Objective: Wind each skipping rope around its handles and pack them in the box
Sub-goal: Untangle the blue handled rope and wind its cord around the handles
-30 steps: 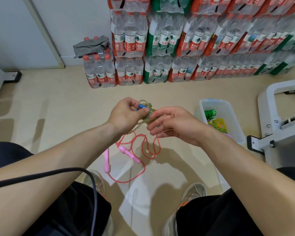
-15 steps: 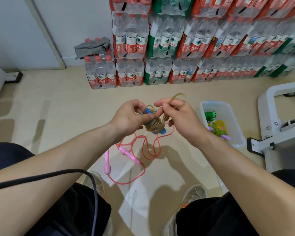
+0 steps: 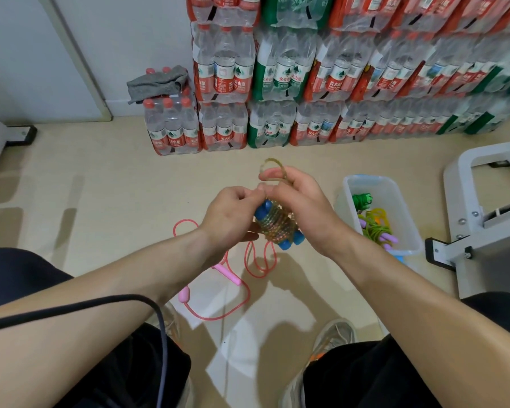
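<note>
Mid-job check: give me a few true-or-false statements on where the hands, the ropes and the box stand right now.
1. The left hand and the right hand both hold the blue-handled rope, with most of its cord wound round the handles. True.
2. The pink rope is packed in the box. False: it lies unwound on the floor, below the hands.
3. The box holds a green rope and a yellow rope with purple handles. True.
4. The box stands at the person's left side. False: it stands on the floor to their right.
</note>
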Demonstrator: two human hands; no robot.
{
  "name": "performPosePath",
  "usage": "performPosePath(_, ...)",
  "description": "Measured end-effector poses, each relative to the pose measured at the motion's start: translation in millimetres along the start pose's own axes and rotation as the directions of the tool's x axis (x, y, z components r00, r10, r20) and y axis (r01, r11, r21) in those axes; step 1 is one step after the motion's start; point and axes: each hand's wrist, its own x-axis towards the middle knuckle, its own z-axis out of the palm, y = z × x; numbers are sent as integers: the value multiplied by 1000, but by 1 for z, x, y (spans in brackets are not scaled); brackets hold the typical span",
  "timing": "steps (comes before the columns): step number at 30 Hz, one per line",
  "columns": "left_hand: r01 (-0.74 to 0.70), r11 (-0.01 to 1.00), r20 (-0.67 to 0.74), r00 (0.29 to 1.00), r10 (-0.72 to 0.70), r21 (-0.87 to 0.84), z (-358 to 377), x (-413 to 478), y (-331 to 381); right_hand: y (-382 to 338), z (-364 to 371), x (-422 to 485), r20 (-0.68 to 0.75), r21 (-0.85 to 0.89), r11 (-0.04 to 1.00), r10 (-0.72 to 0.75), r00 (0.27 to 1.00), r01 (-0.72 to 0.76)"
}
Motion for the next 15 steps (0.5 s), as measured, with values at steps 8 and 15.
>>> performPosePath(8, 41, 998, 17, 999, -40, -44, -3, 3, 4, 6, 5, 5, -195, -131, 991, -16, 981, -10)
performPosePath(15, 136, 990, 115, 985, -131, -37, -7, 1, 9, 16, 4, 8, -223, -114, 993, -6, 975, -20)
